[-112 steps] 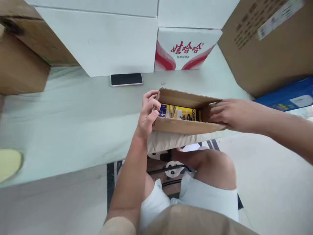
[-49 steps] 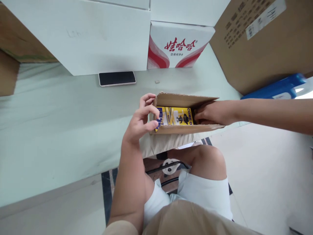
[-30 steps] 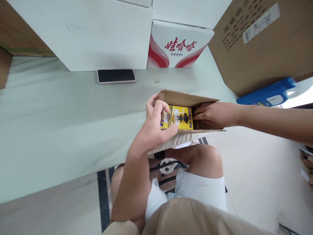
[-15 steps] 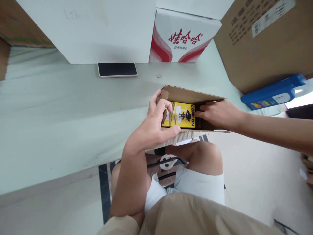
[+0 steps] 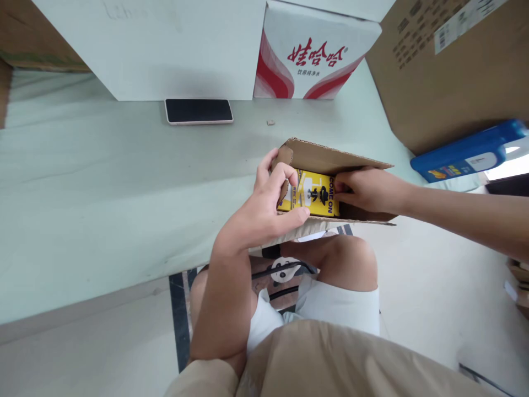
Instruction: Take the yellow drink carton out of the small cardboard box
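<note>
An open brown cardboard box [image 5: 330,156] stands near the table's front edge. Inside it lies a yellow box [image 5: 308,187] printed with "COME ON" and a dark figure in a hat. My left hand [image 5: 276,198] grips the left end of the cardboard box, fingers curled over its far left corner and thumb along the near rim. My right hand [image 5: 367,190] reaches into the right part of the cardboard box. Its bent fingers touch the right end of the yellow box; their tips are partly hidden, and I cannot make out whether they pinch it.
Behind stand a large white box [image 5: 165,49], a red-and-white carton [image 5: 314,55] and a big brown carton [image 5: 463,77]. A phone [image 5: 199,111] and a small scrap [image 5: 270,122] lie on the table [image 5: 103,209]. A blue bottle [image 5: 463,157] lies at right.
My right fingers have closed in on the right end of the yellow box. Both hands and the cardboard box appear slightly further right; the whole view has shifted a little too.
</note>
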The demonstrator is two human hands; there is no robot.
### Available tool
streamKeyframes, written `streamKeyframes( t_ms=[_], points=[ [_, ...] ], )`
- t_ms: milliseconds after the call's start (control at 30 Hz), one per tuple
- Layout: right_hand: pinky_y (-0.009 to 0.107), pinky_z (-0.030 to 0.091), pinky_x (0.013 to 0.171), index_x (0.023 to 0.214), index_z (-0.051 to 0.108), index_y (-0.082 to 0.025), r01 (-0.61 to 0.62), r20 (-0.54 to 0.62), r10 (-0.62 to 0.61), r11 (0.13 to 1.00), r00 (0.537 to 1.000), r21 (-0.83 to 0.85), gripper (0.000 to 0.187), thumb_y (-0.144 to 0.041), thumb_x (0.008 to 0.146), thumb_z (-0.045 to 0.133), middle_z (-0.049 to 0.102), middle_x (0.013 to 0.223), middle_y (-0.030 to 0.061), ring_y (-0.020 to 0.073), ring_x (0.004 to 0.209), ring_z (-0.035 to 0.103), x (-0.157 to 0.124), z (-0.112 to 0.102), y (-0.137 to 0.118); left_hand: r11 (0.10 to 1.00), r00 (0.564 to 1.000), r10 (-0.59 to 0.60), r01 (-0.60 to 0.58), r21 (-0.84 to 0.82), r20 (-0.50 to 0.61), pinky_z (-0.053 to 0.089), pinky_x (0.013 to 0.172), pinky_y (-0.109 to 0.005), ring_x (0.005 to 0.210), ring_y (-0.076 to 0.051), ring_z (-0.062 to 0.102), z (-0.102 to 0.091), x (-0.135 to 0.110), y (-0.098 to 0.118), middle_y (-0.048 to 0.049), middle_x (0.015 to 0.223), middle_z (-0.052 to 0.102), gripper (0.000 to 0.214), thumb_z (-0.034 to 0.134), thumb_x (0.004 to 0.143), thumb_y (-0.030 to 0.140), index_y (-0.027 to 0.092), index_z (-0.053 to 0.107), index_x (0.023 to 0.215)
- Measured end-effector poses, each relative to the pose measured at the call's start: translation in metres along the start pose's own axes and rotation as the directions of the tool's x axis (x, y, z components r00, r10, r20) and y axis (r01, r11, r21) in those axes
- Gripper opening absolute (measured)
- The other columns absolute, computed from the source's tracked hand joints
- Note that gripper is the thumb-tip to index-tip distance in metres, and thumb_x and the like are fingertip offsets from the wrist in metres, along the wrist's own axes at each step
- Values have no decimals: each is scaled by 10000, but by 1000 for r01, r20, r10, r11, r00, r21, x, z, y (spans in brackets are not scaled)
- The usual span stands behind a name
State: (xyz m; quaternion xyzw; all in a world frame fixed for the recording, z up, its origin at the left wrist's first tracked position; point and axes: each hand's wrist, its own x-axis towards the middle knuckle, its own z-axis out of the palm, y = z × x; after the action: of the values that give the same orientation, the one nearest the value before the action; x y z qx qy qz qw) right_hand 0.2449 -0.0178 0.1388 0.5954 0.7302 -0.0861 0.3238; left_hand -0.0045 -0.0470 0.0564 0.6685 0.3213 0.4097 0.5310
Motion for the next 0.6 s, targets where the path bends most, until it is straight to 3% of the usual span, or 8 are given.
streamKeyframes(
  t_ms=[100,300,600],
  points=[
    [294,414,614,1019,731,-224,-8,20,9,1000,1000,-16,283,-355,929,497,749,963,75,189,758,632,2,2,2,1000,1000,-9,9,-19,11,483,1150,-486,1644,-361,41,0,2,2,-95,1544,333,358,724,789,356,279,474,1033],
    [303,375,603,1076,731,-250,-128,69,129,992,989,-22,298,-375,952,490,732,1073,73,238,903,652,3,0,-7,988,985,-154,153,22,73,460,1162,-492,1649,-339,-41,-2,3,21,-102,1580,274,328,667,803,336,265,426,1015],
    [287,369,609,828,521,-213,-94,14,93,982,996,161,151,-337,853,605,667,837,32,166,727,568,1,0,-3,985,986,-158,154,72,58,426,1203,-496,1645,-343,9,-3,5,21,-82,1574,310,314,660,800,372,268,458,1017]
  ],
)
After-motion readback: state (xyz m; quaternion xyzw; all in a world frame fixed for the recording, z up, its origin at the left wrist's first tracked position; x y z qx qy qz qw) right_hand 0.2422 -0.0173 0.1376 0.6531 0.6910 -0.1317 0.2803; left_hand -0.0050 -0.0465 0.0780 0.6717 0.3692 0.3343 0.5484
